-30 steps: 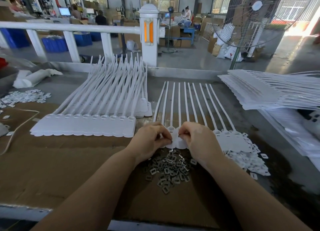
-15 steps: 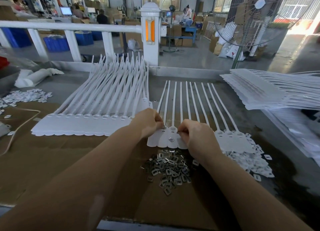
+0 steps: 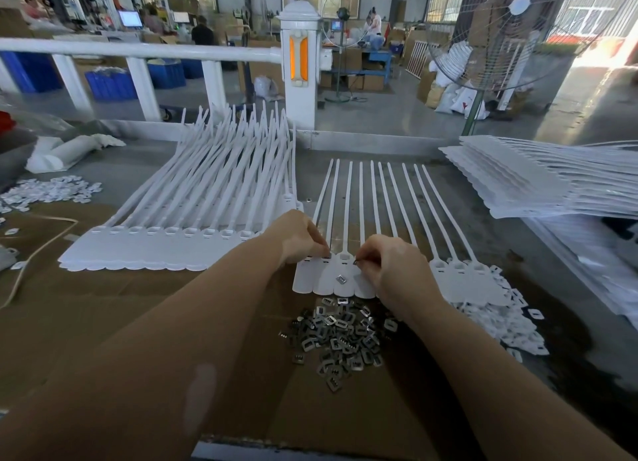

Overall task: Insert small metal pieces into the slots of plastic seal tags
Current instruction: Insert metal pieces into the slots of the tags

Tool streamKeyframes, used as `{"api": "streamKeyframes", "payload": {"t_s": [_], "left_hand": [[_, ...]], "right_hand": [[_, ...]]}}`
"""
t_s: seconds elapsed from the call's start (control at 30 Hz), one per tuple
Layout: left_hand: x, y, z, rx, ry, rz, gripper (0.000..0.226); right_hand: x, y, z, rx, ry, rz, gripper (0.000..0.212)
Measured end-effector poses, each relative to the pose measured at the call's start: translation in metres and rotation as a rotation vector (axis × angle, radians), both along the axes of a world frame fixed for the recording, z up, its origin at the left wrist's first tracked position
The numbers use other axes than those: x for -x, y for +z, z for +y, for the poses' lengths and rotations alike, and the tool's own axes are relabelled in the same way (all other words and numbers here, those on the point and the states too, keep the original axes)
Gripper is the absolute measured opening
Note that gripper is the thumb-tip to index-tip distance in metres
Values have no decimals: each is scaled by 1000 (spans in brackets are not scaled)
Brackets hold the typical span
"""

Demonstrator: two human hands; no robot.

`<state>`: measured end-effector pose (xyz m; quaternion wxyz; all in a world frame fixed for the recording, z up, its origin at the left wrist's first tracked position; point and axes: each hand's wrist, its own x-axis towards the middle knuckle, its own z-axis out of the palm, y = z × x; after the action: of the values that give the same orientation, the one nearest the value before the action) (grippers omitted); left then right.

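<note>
A joined strip of white plastic seal tags (image 3: 345, 281) lies flat in front of me, its long tails pointing away. My left hand (image 3: 297, 236) pinches a small metal piece at a slot near the strip's left end. My right hand (image 3: 393, 267) pinches another metal piece (image 3: 355, 262) at a slot further right. One loose metal piece (image 3: 341, 279) rests on a tag body between my hands. A heap of small metal pieces (image 3: 340, 336) lies on the brown cardboard just below the strip.
A stack of white tag strips (image 3: 172, 250) lies to the left, another stack (image 3: 538, 184) at the right. Small white plastic bits (image 3: 507, 326) are piled right of my hand, more (image 3: 48, 191) at far left. A white railing (image 3: 138, 50) borders the table's far edge.
Both hands moved away from me, from the tags' lower edge up to the slot row. The left hand shifted left toward the strip's end. A loose metal piece now shows on a tag.
</note>
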<state>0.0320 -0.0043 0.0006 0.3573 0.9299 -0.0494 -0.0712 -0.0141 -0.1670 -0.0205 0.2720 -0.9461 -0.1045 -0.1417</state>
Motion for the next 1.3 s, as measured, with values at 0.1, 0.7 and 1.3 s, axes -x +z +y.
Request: {"api": "streamKeyframes", "payload": {"t_s": [0.1, 0.7, 1.3], "left_hand": [[0, -1, 0, 11, 46, -13, 14], [19, -14, 13, 63, -244, -186, 11], [23, -19, 4, -111, -366, -257, 7]], "right_hand": [[-1, 0, -1, -10, 4, 10, 11], [-3, -4, -2, -35, -10, 7, 7], [-2, -5, -3, -47, -18, 7, 6]]}}
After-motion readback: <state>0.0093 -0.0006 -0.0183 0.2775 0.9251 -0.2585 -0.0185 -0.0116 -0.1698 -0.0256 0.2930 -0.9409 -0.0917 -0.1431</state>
